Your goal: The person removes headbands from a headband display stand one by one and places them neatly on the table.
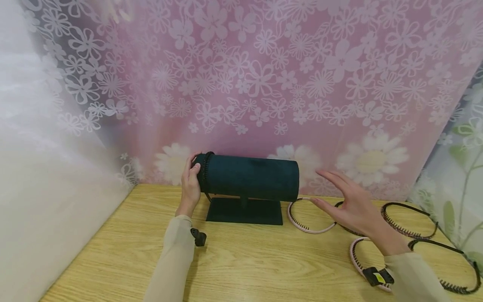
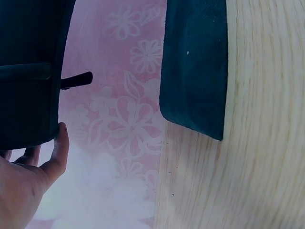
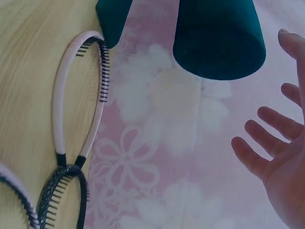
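Note:
A dark green velvet headband stand (image 1: 253, 176) with a horizontal roll rises from its flat base (image 1: 241, 212) at the back of the table. My left hand (image 1: 190, 184) grips the roll's left end, thumb on the near side. A black toothed headband (image 1: 206, 170) sits around the roll just beside that hand; in the left wrist view its tip (image 2: 78, 80) sticks out below the roll. To the right of the stand, my right hand (image 1: 352, 205) hovers over the headbands with fingers extended, holding nothing. In the right wrist view it is apart from the roll's end (image 3: 219, 55).
A pink headband (image 1: 292, 218) lies by the stand's base. More lie at the right: a dark one (image 1: 400, 228) at the back, a pink one (image 1: 354, 256) partly under the right forearm, and a black one (image 1: 458, 289) in front. A floral curtain (image 1: 264, 84) hangs behind the table.

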`<state>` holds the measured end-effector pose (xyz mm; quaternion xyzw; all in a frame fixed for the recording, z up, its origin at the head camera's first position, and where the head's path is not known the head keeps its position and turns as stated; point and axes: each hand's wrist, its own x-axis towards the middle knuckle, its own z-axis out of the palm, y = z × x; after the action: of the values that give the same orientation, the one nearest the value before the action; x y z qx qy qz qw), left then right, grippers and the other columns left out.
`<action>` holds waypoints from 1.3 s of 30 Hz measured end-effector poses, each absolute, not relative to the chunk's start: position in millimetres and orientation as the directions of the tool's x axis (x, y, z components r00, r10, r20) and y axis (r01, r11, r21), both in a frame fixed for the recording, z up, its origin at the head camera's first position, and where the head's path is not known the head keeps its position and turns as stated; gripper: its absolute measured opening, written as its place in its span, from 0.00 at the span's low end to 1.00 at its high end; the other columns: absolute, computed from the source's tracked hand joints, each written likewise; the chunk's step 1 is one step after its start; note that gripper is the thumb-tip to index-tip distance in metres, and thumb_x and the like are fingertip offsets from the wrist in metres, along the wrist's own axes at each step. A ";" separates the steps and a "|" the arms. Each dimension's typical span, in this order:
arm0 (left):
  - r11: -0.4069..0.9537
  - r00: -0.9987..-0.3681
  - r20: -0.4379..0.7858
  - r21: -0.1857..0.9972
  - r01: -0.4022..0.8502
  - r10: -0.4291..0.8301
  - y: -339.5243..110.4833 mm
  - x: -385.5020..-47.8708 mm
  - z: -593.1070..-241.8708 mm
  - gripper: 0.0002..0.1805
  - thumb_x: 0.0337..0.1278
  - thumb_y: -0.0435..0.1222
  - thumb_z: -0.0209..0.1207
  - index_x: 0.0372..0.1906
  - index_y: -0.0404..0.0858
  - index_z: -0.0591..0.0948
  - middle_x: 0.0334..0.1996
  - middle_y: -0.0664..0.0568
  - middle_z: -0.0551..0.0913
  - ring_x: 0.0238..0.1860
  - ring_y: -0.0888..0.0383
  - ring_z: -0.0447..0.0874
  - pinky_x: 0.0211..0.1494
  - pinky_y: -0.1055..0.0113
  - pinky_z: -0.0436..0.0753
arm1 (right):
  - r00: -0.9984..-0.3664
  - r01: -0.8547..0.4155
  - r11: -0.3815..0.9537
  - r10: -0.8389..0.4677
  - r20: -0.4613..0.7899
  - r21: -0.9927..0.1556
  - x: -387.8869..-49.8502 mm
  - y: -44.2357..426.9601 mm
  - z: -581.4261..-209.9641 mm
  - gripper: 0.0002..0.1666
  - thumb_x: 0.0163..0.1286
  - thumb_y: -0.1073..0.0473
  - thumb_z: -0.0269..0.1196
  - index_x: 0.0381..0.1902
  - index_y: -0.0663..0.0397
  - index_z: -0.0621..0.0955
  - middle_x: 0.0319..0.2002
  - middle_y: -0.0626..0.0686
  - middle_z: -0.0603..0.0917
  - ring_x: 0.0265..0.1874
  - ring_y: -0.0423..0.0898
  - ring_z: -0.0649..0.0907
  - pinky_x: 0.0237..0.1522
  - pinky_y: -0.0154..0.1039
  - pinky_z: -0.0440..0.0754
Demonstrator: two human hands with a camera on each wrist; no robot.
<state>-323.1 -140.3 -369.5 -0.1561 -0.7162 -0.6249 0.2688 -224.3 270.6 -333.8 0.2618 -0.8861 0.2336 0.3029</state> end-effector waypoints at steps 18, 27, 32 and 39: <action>0.165 -0.820 0.562 0.823 0.543 -0.106 -138.3 -308.0 -357.2 0.26 0.78 0.37 0.37 0.73 0.39 0.69 0.67 0.38 0.74 0.60 0.44 0.73 0.69 0.50 0.69 | -0.634 -0.679 0.685 -0.368 0.680 -0.263 -247.1 239.2 -313.0 0.46 0.57 0.55 0.78 0.73 0.41 0.73 0.68 0.57 0.78 0.68 0.58 0.76 0.64 0.64 0.73; 0.166 -0.824 0.558 0.826 0.539 -0.102 -137.9 -308.5 -357.3 0.26 0.77 0.36 0.38 0.73 0.38 0.69 0.67 0.38 0.75 0.60 0.45 0.74 0.66 0.56 0.70 | -0.637 -0.672 0.702 -0.386 0.667 -0.236 -255.1 223.9 -307.6 0.45 0.59 0.48 0.76 0.73 0.40 0.73 0.69 0.54 0.78 0.66 0.56 0.78 0.63 0.62 0.76; 0.165 -0.825 0.556 0.827 0.537 -0.099 -138.6 -308.4 -358.4 0.26 0.77 0.36 0.37 0.74 0.39 0.69 0.67 0.38 0.74 0.60 0.47 0.74 0.66 0.59 0.71 | -0.614 -0.698 0.682 -0.412 0.673 -0.219 -259.4 214.8 -304.4 0.44 0.60 0.48 0.76 0.73 0.41 0.73 0.68 0.54 0.78 0.65 0.55 0.79 0.61 0.60 0.78; 0.156 -0.823 0.560 0.825 0.542 -0.100 -138.0 -310.2 -358.1 0.26 0.77 0.37 0.37 0.74 0.39 0.69 0.68 0.38 0.74 0.61 0.46 0.73 0.68 0.57 0.69 | -0.625 -0.713 0.653 -0.428 0.653 -0.255 -264.5 201.5 -297.8 0.44 0.61 0.48 0.75 0.74 0.42 0.72 0.69 0.55 0.76 0.68 0.56 0.76 0.65 0.63 0.74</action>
<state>-310.2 -138.0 -358.1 -0.1544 -0.7163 -0.6311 0.2546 -264.5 201.5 -297.8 0.3299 -0.8648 0.2544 0.2803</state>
